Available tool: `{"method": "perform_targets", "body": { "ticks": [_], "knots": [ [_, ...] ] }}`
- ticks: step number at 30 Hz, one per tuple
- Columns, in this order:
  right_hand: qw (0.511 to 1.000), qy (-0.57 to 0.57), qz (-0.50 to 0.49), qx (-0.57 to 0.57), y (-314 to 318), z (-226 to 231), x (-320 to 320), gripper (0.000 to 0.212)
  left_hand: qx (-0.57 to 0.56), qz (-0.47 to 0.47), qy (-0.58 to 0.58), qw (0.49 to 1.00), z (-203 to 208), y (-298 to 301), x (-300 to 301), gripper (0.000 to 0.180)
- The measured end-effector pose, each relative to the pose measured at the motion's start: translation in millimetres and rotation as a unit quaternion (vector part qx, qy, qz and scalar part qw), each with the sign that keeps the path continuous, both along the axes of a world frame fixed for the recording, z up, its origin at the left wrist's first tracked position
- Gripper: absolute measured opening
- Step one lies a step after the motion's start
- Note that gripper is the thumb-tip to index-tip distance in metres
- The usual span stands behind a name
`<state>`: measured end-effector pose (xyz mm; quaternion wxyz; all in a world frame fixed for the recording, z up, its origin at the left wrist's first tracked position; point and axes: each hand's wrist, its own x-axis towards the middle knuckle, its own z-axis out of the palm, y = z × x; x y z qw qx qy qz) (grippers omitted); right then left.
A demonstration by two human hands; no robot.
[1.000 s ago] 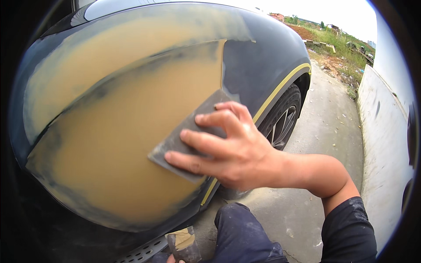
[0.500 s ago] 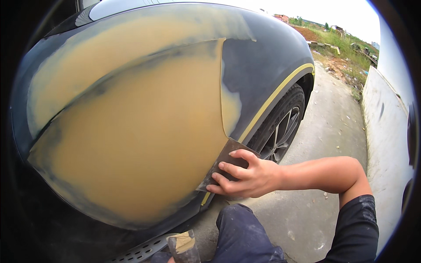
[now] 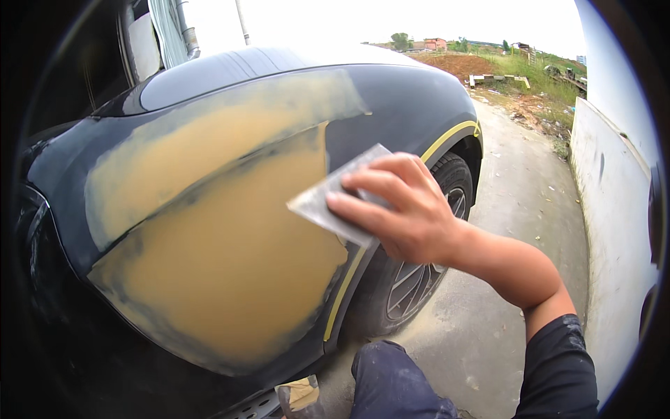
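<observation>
Nearest us, toward half past five, is a knee in dark trousers (image 3: 398,391), and at six o'clock a second spreader (image 3: 301,397) carries a dab of tan filler; how the left hand grips, we cannot tell. Just right of centre, toward three o'clock, we see the right hand (image 3: 412,206) pinching a gray putty spreader (image 3: 328,206), fingers laid across its upper face, thumb hidden. The blade is blurred, so we cannot tell whether it touches the car. Behind it, toward eight o'clock, a tan filler patch (image 3: 223,279) covers the car's dark bodywork (image 3: 401,98), with another band above the seam. Yellow masking tape (image 3: 345,286) edges the wheel arch; the wheel (image 3: 412,286) stands at half past four. Farther off, a white wall (image 3: 611,181) rises at three o'clock, a grassy lot (image 3: 548,80) at two.
</observation>
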<state>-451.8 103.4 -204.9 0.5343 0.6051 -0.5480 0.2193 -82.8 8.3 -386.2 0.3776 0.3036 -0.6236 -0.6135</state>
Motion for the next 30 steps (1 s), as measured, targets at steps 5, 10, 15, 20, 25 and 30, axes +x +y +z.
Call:
{"method": "perform_targets", "body": {
  "ticks": [5,10,15,20,25,30],
  "knots": [
    [0.997,0.002,-0.050,-0.051,-29,18,-16,0.061,-0.009,-0.034,0.003,0.999,4,4,-2,0.032],
    [0.997,-0.012,-0.039,-0.062,-48,17,-19,0.055,0.018,-0.031,0.032,0.999,2,2,-4,0.030],
    [0.997,-0.012,-0.045,-0.060,-58,15,-27,0.051,0.023,-0.028,0.017,0.999,-3,-4,-6,0.029],
    [0.999,-0.042,-0.016,-0.017,-58,6,-20,0.049,-0.021,-0.024,-0.046,0.998,-3,-9,-13,0.029],
    [0.995,-0.038,0.002,0.092,-43,-17,0,0.052,-0.003,-0.029,-0.045,0.999,-5,-10,-26,0.030],
    [0.988,0.025,0.003,0.151,-24,-59,8,0.046,0.048,-0.027,-0.028,0.998,-12,-9,-28,0.033]
  ]
}}
